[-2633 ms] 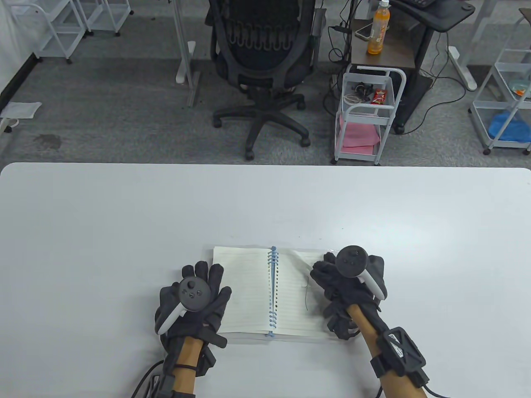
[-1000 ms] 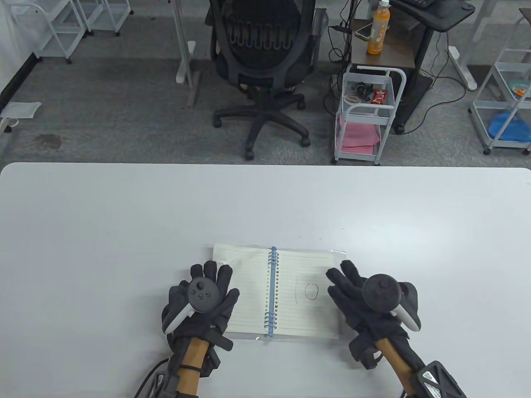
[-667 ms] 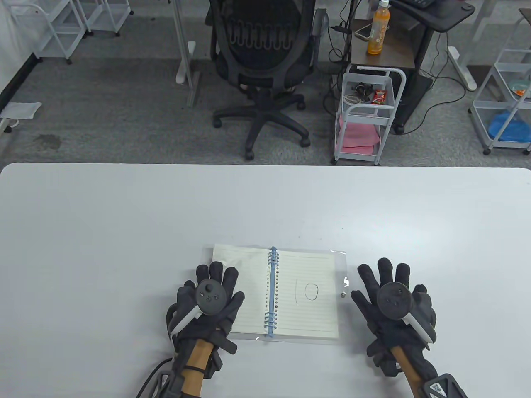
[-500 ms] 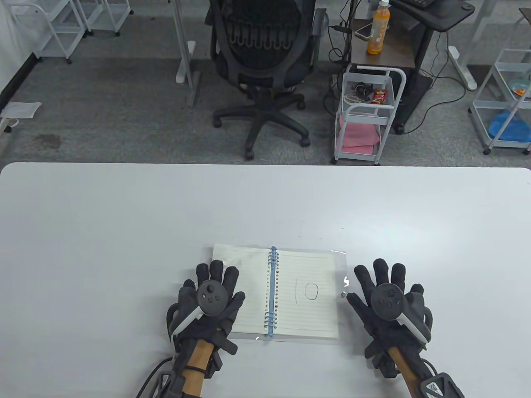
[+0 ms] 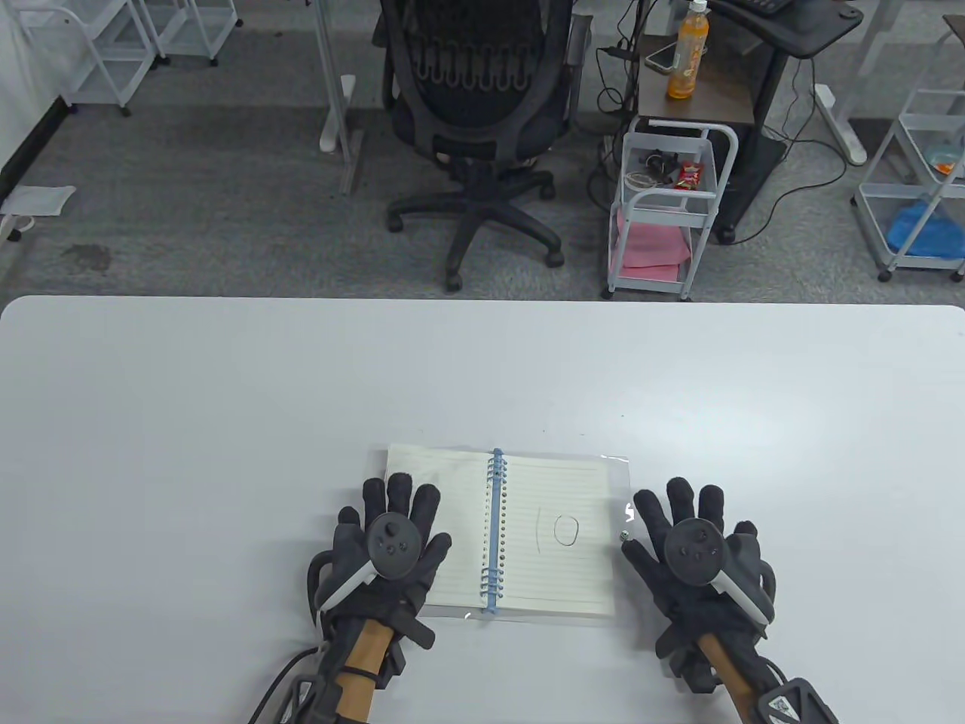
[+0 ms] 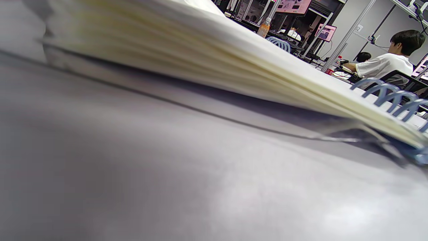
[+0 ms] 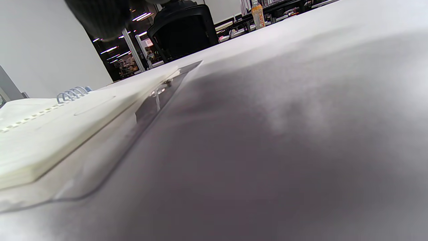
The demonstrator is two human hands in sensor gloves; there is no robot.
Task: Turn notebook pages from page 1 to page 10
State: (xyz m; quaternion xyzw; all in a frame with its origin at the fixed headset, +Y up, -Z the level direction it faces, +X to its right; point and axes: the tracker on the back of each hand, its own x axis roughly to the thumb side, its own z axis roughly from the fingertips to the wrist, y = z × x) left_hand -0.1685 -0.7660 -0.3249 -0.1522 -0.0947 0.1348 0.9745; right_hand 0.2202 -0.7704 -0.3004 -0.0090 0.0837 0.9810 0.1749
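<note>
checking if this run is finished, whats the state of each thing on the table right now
notebook: open, lying flat on the table, right page marked 10
spiral binding: blue, running down the middle between the two pages
clear cover: lying flat, sticking out past the right page edge
left hand: fingers spread, resting on the left page
right hand: fingers spread, flat on the table beside the notebook, holding nothing
</note>
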